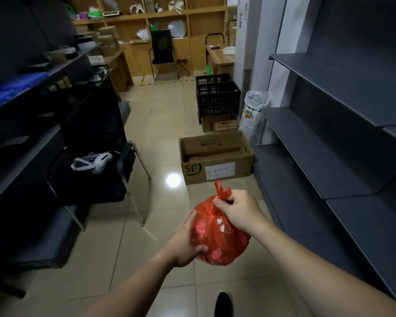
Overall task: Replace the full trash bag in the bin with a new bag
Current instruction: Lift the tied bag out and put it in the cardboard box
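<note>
A full red trash bag (217, 236) hangs in front of me above the tiled floor, bulging with pale rubbish inside. My right hand (241, 210) pinches the twisted neck of the bag at its top, with the red handles sticking up past my fingers. My left hand (185, 243) cups the bag's left side and underside. No bin and no new bag are in view.
An open cardboard box (216, 156) marked SF sits on the floor ahead. Black crates (217, 99) and a white sack (254, 115) stand beyond it. Grey shelves (329, 156) line the right side. A black chair (96, 161) stands at the left. My shoe (223, 304) shows below.
</note>
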`<action>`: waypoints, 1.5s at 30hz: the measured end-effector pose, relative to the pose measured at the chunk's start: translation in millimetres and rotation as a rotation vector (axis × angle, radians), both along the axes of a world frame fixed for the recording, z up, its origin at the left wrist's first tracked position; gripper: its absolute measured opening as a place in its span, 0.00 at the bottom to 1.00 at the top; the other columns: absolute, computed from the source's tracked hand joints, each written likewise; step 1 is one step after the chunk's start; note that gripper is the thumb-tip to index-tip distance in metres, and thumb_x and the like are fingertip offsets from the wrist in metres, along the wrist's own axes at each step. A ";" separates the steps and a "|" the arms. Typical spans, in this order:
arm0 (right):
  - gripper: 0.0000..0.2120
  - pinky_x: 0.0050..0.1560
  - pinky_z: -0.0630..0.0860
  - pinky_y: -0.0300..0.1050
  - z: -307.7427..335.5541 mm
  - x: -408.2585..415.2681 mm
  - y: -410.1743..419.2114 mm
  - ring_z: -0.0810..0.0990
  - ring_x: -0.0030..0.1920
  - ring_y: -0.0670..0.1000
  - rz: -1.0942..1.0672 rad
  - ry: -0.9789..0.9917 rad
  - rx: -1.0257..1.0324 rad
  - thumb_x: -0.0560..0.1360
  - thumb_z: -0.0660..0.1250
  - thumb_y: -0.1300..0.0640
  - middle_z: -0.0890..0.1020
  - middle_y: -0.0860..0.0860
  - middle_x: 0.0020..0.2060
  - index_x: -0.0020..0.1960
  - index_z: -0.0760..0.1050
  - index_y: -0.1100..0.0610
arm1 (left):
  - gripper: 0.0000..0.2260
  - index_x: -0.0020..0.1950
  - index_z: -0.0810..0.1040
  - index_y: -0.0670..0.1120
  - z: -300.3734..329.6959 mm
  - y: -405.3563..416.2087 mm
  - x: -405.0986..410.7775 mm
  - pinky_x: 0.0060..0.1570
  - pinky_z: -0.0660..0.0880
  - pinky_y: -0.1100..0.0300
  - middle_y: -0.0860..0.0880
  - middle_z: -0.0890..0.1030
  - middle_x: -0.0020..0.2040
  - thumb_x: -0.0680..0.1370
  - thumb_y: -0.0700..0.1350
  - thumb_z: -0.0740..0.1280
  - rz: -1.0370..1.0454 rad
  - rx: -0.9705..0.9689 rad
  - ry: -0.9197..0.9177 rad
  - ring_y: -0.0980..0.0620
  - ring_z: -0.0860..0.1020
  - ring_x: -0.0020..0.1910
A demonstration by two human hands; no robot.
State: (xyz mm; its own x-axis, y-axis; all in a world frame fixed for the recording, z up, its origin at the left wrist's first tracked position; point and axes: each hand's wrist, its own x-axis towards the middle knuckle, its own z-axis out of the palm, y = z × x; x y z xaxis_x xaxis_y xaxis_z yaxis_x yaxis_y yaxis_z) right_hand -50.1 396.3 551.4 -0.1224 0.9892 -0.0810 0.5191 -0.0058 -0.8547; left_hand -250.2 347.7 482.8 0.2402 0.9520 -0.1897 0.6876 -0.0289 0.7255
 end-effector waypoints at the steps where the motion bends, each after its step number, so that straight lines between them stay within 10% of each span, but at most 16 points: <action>1: 0.12 0.43 0.79 0.45 -1.0 -2.6 23.3 0.82 0.39 0.44 0.007 0.003 0.000 0.75 0.70 0.46 0.84 0.46 0.35 0.37 0.82 0.51 | 0.54 0.80 0.49 0.51 -0.7 22.8 -2.9 0.76 0.57 0.46 0.52 0.56 0.79 0.64 0.67 0.73 -0.009 0.005 -0.002 0.47 0.56 0.78; 10: 0.13 0.40 0.75 0.42 13.5 -18.9 227.2 0.82 0.39 0.43 0.087 -0.080 -0.008 0.75 0.70 0.46 0.84 0.43 0.33 0.33 0.79 0.46 | 0.51 0.81 0.48 0.45 5.1 223.9 -10.9 0.71 0.56 0.61 0.45 0.57 0.79 0.69 0.52 0.78 0.099 -0.031 -0.037 0.46 0.60 0.77; 15: 0.14 0.40 0.73 0.42 9.2 -29.1 336.2 0.81 0.39 0.43 0.070 -0.103 0.001 0.74 0.70 0.45 0.83 0.42 0.34 0.30 0.77 0.44 | 0.48 0.80 0.50 0.46 5.0 335.2 -15.9 0.75 0.61 0.46 0.44 0.60 0.77 0.69 0.45 0.78 0.156 -0.008 -0.101 0.44 0.61 0.76; 31: 0.18 0.37 0.66 0.37 -70.4 -50.6 690.5 0.75 0.35 0.39 0.043 -0.218 -0.080 0.75 0.70 0.50 0.74 0.41 0.31 0.27 0.72 0.44 | 0.47 0.81 0.45 0.53 -60.0 711.9 -37.7 0.76 0.52 0.47 0.46 0.49 0.82 0.73 0.51 0.74 0.037 -0.225 0.020 0.45 0.47 0.80; 40: 0.13 0.63 0.75 0.54 -145.9 -46.4 886.1 0.79 0.57 0.53 0.087 -0.206 -0.277 0.77 0.67 0.47 0.82 0.50 0.56 0.54 0.82 0.54 | 0.45 0.80 0.45 0.55 -128.2 908.1 -30.3 0.74 0.60 0.38 0.47 0.50 0.81 0.74 0.49 0.73 0.094 -0.359 -0.005 0.42 0.53 0.79; 45: 0.12 0.59 0.72 0.43 -231.2 -46.7 974.8 0.78 0.56 0.50 0.080 -0.196 -0.378 0.78 0.67 0.49 0.82 0.49 0.56 0.55 0.82 0.54 | 0.45 0.81 0.46 0.54 -213.0 1001.0 -25.8 0.75 0.59 0.45 0.45 0.53 0.80 0.74 0.48 0.74 0.129 -0.450 -0.002 0.43 0.54 0.79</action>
State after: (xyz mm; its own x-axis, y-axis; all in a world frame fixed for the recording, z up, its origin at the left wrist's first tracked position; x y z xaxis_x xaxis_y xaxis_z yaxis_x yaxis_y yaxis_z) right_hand -96.8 1371.1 320.2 -0.1436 0.8736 -0.4650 0.6832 -0.2525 -0.6852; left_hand -276.1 1348.7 269.9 0.1267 0.7971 -0.5904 0.6633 0.3745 0.6479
